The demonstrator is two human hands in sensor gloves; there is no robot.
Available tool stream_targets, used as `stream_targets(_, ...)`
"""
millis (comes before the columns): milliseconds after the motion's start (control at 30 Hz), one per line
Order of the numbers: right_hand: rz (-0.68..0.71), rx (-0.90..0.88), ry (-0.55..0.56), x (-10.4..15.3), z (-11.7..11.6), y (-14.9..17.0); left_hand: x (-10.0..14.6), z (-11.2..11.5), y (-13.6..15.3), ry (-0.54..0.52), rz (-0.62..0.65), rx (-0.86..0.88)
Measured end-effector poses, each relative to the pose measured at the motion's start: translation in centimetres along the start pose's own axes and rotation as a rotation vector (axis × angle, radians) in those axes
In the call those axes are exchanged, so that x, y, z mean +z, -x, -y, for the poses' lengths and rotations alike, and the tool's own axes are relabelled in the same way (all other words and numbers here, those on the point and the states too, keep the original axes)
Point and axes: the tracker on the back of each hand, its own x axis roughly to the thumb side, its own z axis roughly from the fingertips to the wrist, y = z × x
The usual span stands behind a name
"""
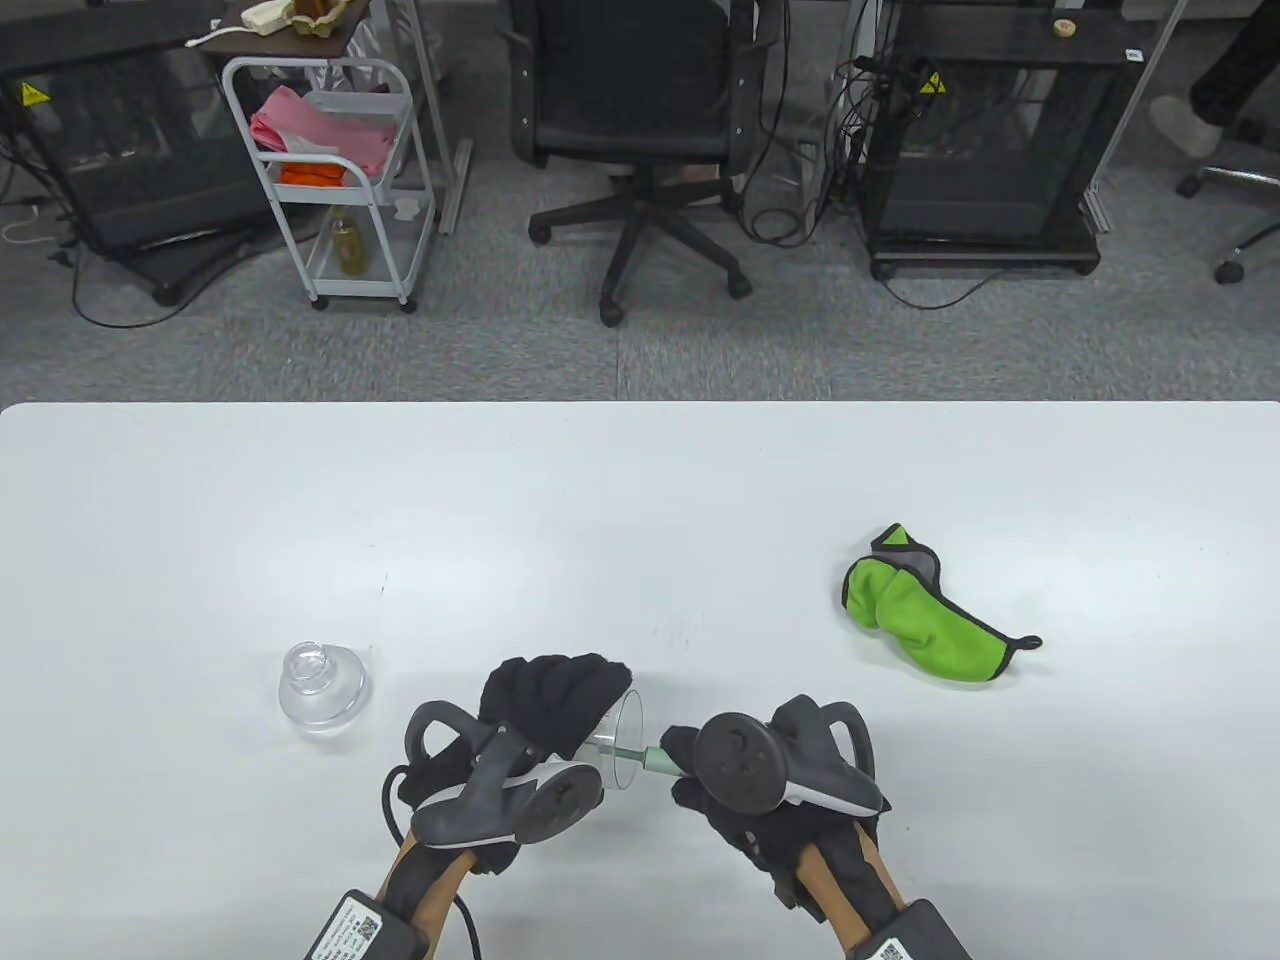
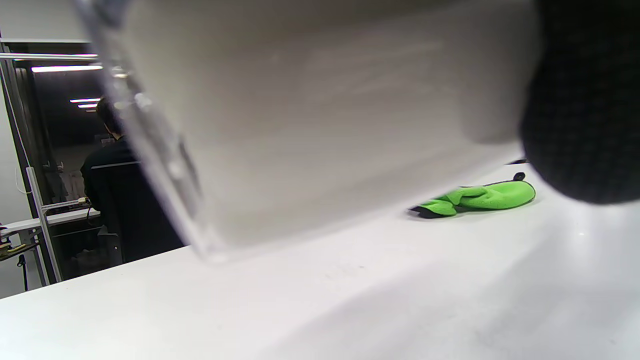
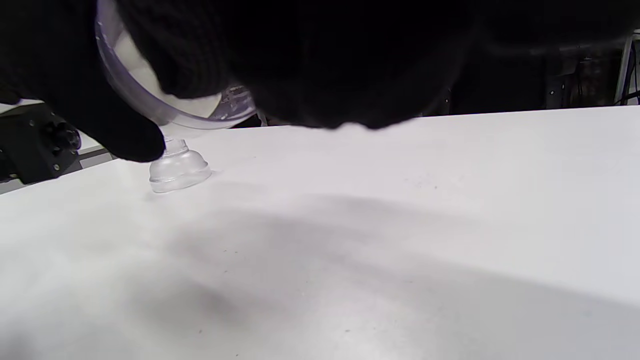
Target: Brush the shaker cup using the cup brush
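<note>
Shaker cup (image 1: 622, 742): clear plastic, on its side above the near middle of the surface (image 1: 640, 500), mouth turned right.
Left hand (image 1: 545, 705): wrapped round the cup's body, fingers (image 1: 590, 675) curled over the wall.
Right hand (image 1: 735, 790): gripping the cup brush (image 1: 650, 758) by its pale green handle, shaft running in through the cup's mouth; brush head hidden inside, fingers mostly hidden under the tracker.
Handling, as a judgement: light, stiff, thin-walled and probably slippery; best taken round the mid-body, clear of the rim, firmly enough to resist the brush's push without flexing the wall.
Brush hold: far back on the handle, leaving reach for the bottom.
Lid (image 1: 322, 684): clear, domed, standing on the surface well left of the cup.
Cloth (image 1: 925, 617): green, black-edged, crumpled, well off to the right.
Surface: white, matt, faintly speckled.
Room: grey carpet, black office chair (image 1: 640, 130), white trolley (image 1: 335, 180), dark cabinets behind.
</note>
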Motion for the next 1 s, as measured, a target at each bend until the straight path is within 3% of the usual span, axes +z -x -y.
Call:
stream_targets(267,-0.003,0.108,0.162,1.0,1.1,0.1,0.0,0.0,-0.6,0.012,0.023,-0.031)
stream_targets(467,-0.07,0.01,0.089,0.4,0.4,1.8,-0.1,-0.7,-0.2,-0.016,0.001,0.004)
stream_targets(700,-0.037,-0.011,0.001,0.9,0.6,1.4,0.3,-0.5,0.3,0.0,-0.01,-0.012)
stream_targets(867,-0.003,-0.011,0.094,1.9,1.3,1.6,0.4,-0.4,0.4,0.019,-0.015,-0.035)
stream_targets(1000,-0.072,0.06,0.158,2.0,1.4,2.2,0.3,-0.3,0.4,0.037,-0.018,-0.036)
